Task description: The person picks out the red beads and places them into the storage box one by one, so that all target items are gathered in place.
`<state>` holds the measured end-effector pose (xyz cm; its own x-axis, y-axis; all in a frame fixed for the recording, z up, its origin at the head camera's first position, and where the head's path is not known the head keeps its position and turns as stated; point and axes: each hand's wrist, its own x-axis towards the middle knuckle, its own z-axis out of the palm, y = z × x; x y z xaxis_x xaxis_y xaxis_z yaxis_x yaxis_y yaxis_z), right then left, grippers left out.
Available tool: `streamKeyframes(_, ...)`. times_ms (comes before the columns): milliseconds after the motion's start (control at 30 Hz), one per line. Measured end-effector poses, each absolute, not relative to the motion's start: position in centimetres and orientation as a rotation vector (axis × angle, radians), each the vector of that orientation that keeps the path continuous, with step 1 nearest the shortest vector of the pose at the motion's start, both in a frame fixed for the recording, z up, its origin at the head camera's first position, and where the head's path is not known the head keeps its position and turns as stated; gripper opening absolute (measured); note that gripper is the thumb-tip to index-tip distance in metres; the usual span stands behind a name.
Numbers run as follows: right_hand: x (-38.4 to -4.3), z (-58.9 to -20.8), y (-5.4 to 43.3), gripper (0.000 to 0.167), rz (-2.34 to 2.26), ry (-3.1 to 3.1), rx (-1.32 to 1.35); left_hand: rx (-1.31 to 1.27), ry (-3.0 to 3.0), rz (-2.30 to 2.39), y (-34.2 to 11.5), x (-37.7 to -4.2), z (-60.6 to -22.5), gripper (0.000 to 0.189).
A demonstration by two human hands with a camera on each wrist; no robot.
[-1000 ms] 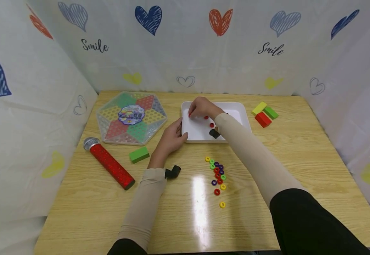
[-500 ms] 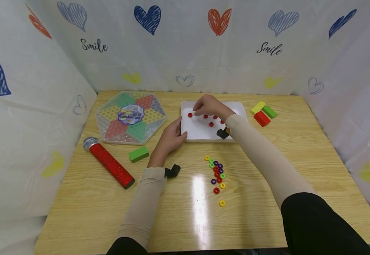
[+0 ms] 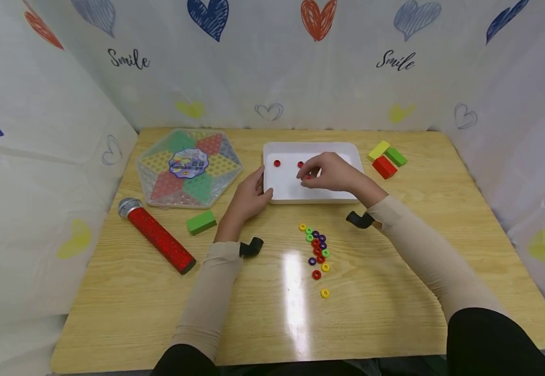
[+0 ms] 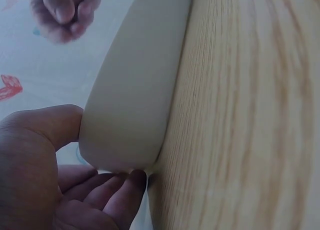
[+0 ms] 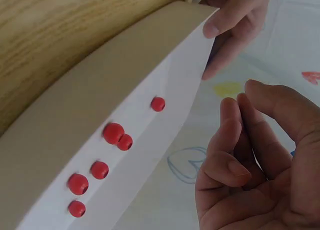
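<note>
A white rectangular tray [image 3: 282,190] stands toward the back of the table. Its left end is gripped by my left hand [image 3: 249,196], with the thumb on the front wall and the fingers curled against the end in the left wrist view. Several red beads [image 5: 158,104] lie spread inside the tray; in the head view one red bead [image 3: 277,163] sits near the left end and others are partly behind my right hand [image 3: 331,172]. That hand hovers over the tray's middle, fingers loosely bent, thumb and forefinger apart with nothing between them.
Several small coloured rings [image 3: 317,250] trail across the table in front of the tray. Left of it are a hexagonal game board [image 3: 189,177], a green block [image 3: 201,223] and a red toy microphone [image 3: 160,237]. Yellow, green and red blocks [image 3: 384,167] lie to its right.
My right hand let go of the red bead at the tray's left end, then lifted and moved right and nearer. My left hand keeps its hold. The head view has tilted slightly down.
</note>
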<state>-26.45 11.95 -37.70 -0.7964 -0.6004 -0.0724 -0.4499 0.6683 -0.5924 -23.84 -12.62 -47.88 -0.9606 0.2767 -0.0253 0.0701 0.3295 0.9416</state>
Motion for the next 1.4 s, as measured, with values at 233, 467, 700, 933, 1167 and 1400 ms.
streamKeyframes(233, -22.2, -38.4, 14.0, 0.011, -0.78, 2.524, -0.904, 0.302, 2.391, 1.695, -12.6, -23.9, -47.8, 0.076)
streamKeyframes(467, -18.5, -40.1, 15.1, 0.008, -0.756, 2.505, -0.886, 0.289, 2.378, 1.693, -12.6, -23.8, -47.6, 0.076)
streamKeyframes(700, -16.4, -41.4, 14.6, 0.006, -0.737, 2.499, -0.864, 0.305, 2.351, 1.724, -12.6, -23.5, -47.5, 0.076)
streamKeyframes(933, -15.4, -41.7, 13.9, 0.003, -0.628, 2.558, -0.894, 0.308, 2.329, 1.748, -12.5, -23.6, -47.7, 0.075)
streamKeyframes(1167, -15.2, -41.6, 13.4, 0.005, -0.567, 2.573, -0.927, 0.319, 2.335, 1.746, -12.6, -23.6, -47.8, 0.075)
streamKeyframes(1400, -15.2, -41.9, 13.3, 0.004, -0.529, 2.584, -0.928, 0.317, 2.361, 1.724, -12.5, -23.5, -47.7, 0.076)
